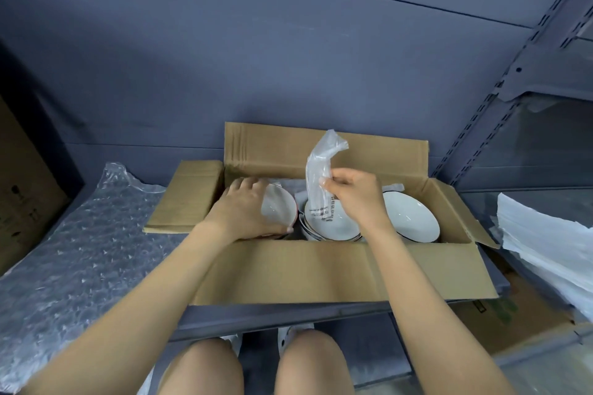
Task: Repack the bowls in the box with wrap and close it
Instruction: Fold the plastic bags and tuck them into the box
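Bowls (333, 221) sit inside open cardboard box (321, 269), three stacks in row. Left hand (247, 212) grips leftmost bowl (277, 207) by rim. Right hand (349, 196) pinches upright plastic wrap strip (319, 173) directly above middle stack, long axis vertical.

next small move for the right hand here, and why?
Probably lift the plastic bag clear of the box and set it aside. The right hand pinches it upright over the middle bowl stack, while the left hand holds the left bowl. The bubble wrap lies unused beside the box.
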`<state>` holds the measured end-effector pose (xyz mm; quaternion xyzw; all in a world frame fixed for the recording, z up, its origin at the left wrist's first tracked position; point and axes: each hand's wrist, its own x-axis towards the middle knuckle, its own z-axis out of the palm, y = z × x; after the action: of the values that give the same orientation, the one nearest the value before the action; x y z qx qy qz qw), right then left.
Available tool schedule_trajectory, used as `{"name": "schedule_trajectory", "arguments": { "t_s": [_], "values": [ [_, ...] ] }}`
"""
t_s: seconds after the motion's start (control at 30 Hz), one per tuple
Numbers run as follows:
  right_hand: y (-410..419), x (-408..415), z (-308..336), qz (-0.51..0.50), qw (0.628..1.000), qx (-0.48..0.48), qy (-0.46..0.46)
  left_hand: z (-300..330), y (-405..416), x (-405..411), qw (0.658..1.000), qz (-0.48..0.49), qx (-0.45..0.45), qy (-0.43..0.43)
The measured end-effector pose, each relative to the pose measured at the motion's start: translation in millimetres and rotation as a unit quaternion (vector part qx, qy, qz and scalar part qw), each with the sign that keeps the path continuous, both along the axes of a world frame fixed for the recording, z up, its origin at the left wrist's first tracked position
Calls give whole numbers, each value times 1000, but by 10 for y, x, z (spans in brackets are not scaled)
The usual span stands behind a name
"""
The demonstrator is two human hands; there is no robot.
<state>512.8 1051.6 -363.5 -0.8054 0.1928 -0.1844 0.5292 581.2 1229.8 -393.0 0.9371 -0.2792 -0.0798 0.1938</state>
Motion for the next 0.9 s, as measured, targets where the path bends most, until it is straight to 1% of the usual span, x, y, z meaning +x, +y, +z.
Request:
{"name": "schedule_trajectory", "arguments": {
  "t_s": [0.13, 0.27, 0.4, 0.53, 0.7, 0.9],
  "values": [
    [-44, 59, -128, 0, 999, -14, 36, -74, -130, 88, 997, 6, 71, -8],
    [-53, 145, -231, 4, 998, -20, 66, -117, -172, 127, 993, -1, 115, -14],
    [-14, 194, -274, 6, 998, -4, 70, -79, -198, 157, 988, -21, 154, -13],
    [-4, 207, -268, 0, 998, 2, 70, -38, -142, 177, 989, -30, 144, 1],
    [-24, 186, -224, 1, 997, 7, 72, -6, -19, 191, 994, -20, 104, 39],
    [108, 173, -277, 33, 990, -27, 133, -8, 6, 158, 996, -15, 81, 45]
  ]
}}
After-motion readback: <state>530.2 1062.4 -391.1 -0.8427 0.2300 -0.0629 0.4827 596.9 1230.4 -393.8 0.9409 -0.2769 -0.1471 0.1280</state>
